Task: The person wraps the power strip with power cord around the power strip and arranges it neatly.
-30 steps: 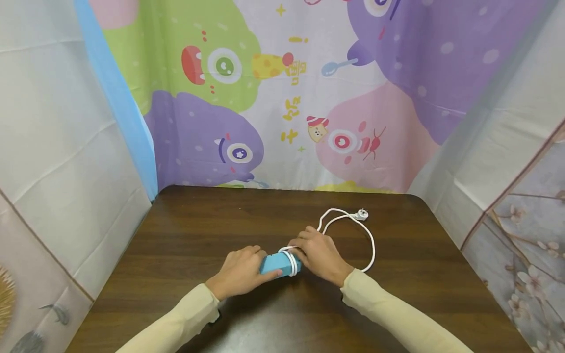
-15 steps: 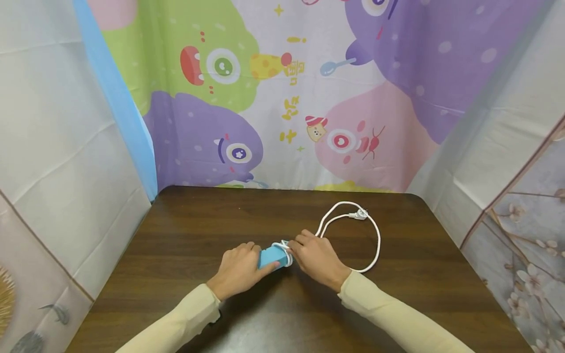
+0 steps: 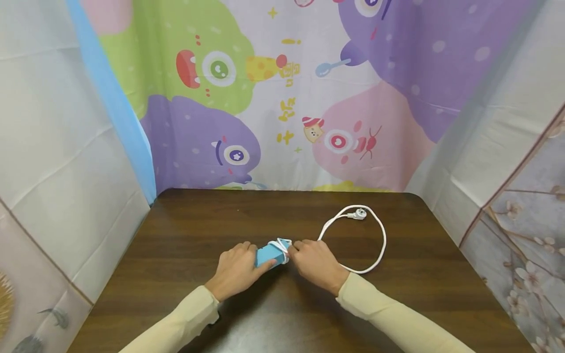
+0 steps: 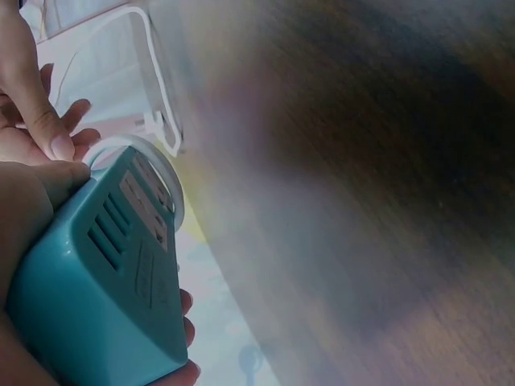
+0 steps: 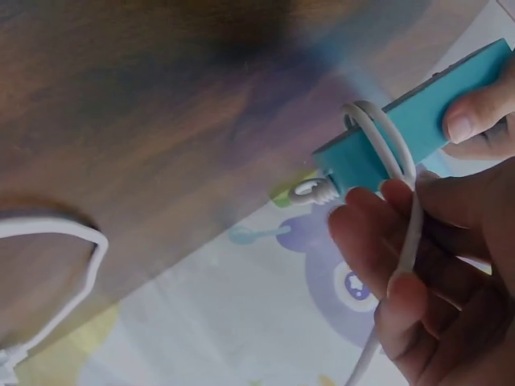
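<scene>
Two hands [image 3: 236,269] [image 3: 316,264]: left round a slotted turquoise block [image 4: 113,277], right round its white cord [image 5: 414,229].

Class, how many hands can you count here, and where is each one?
2. The left hand grips the blue power strip; the right hand, beside it, holds the white cord. No others show.

Dk brown wood-grain table [image 3: 190,220], 6 o'clock, far corners rounded. Behind it, cartoon curtain [image 3: 269,171]: green one-eyed monster [image 3: 225,34], 11 o'clock; purple one [image 3: 190,132], 10; pink one [image 3: 371,113], 2; bigger purple one [image 3: 423,59], farther out at 2; yellow lettering [image 3: 287,110], sideways, 12. Lt-blue strip [image 3: 110,93], 10, nr curtain edge. Plain whitish cloth [image 3: 62,122], 9. Blossom-print cloth [image 3: 529,235], btwn 3 & 4. Feather print [image 3: 57,316], 8, w/ straw-colored shape [image 3: 4,301] partly cut off nearby.
</scene>
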The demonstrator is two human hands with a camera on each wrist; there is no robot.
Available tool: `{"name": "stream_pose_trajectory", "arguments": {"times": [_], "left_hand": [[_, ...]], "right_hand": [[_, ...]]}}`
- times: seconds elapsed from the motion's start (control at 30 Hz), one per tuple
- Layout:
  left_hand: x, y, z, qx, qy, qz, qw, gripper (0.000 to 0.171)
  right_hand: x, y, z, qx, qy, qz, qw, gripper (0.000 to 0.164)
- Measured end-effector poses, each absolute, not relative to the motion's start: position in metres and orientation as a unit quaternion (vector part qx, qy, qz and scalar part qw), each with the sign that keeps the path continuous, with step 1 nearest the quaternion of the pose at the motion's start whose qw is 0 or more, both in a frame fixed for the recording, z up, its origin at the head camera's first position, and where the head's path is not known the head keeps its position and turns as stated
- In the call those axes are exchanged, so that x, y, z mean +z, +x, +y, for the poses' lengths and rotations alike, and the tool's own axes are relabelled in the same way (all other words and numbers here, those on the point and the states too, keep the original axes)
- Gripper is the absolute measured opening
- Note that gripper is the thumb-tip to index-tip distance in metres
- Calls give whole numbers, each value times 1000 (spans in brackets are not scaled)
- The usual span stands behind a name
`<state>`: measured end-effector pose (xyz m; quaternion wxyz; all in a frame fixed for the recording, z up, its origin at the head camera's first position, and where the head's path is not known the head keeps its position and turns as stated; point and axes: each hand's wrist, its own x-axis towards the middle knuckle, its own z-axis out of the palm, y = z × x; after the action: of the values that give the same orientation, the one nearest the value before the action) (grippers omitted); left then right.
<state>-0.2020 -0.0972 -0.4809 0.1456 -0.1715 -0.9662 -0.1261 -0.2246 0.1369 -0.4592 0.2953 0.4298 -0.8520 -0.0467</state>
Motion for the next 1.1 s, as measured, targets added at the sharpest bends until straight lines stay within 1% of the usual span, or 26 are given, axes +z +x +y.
{"name": "stream_pose_trajectory", "arguments": {"times": [0.17, 0.27, 0.37, 0.47, 0.63, 0.83, 1.1], "left_hand": [[-484, -202, -97, -126, -172, -965, 152, 56], [-484, -202, -98, -128, -170, -965, 154, 56], [-484, -204, -98, -133, -165, -965, 154, 57], [-483, -205, -99, -141, -160, -965, 153, 58], [-482, -207, -102, -153, -161, -962, 160, 58], [-482, -211, -105, -165, -157, -959, 168, 58], [-481, -211, -106, -198, -152, -956, 152, 60]], "right_hand": [[-454, -224, 135, -96, 447, -836, 304, 8], [-452, -225, 134, -102, 453, -833, 303, 13], [-455, -226, 134, -74, 459, -833, 300, 16], [-460, -228, 136, -14, 467, -833, 294, 17], [-466, -231, 141, 93, 465, -844, 251, 14], [-465, -231, 145, 167, 442, -861, 185, 11], [-467, -231, 147, 220, 437, -857, 163, 9]]}}
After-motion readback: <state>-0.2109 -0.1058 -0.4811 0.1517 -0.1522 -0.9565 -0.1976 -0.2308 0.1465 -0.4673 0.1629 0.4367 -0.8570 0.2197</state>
